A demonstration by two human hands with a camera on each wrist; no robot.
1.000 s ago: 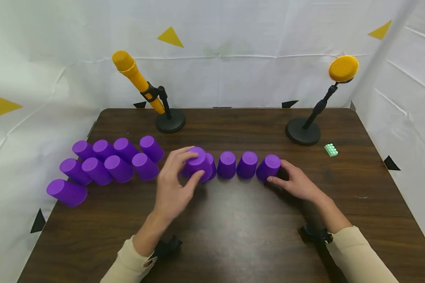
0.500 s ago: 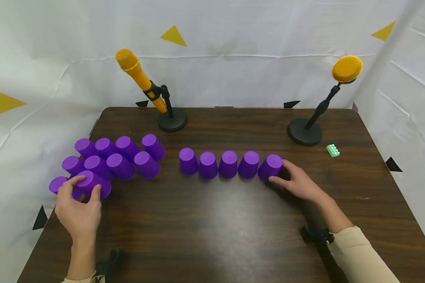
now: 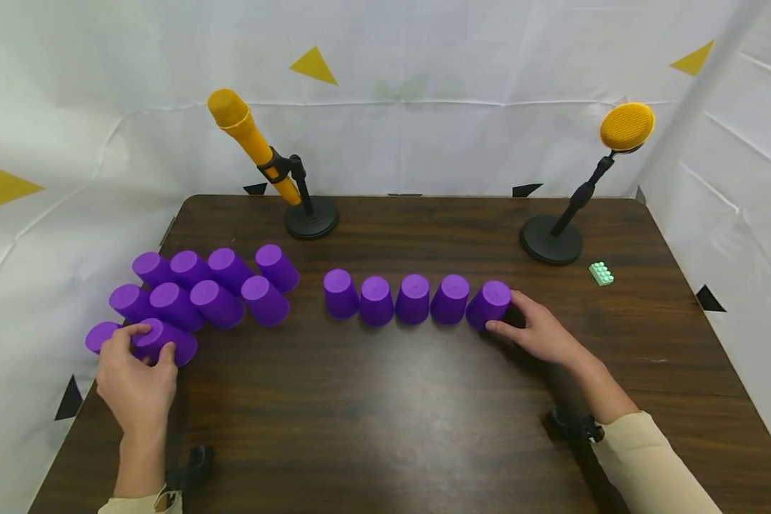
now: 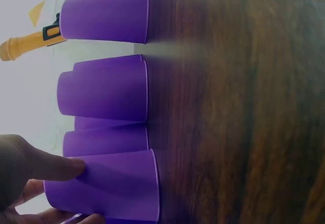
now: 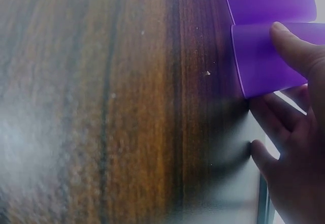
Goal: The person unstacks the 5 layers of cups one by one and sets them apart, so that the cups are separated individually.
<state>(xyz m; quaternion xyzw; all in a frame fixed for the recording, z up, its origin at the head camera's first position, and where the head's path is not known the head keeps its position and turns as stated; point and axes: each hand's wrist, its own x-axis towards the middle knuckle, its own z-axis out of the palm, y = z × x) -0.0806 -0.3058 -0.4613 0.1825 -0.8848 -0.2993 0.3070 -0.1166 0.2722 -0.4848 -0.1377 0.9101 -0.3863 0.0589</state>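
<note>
At the near end of the left group, my left hand (image 3: pixel 136 382) holds an upside-down purple cup (image 3: pixel 175 344) between thumb and fingers. In the left wrist view the thumb lies along that cup's side and its rim is at the tabletop. Just left of it another purple cup (image 3: pixel 100 335) is partly hidden by the hand. My right hand (image 3: pixel 542 332) grips the purple cup (image 3: pixel 490 303) at the right end of a row of upside-down cups, thumb on its near side. In the right wrist view its rim rests on the table, with a neighbouring cup (image 5: pixel 271 1) touching or nearly touching it.
Several more upturned purple cups (image 3: pixel 217 303) stand in two rows behind the left hand. A yellow microphone (image 3: pixel 250 139) on a black stand is at the back left, a round yellow one (image 3: pixel 626 128) at the back right. A small mint-green toy brick (image 3: pixel 601 273) lies near it.
My left hand has carried a cup from the left end of the middle row to the left group and lowered it beside the front cup. The right hand stays at its cup.
</note>
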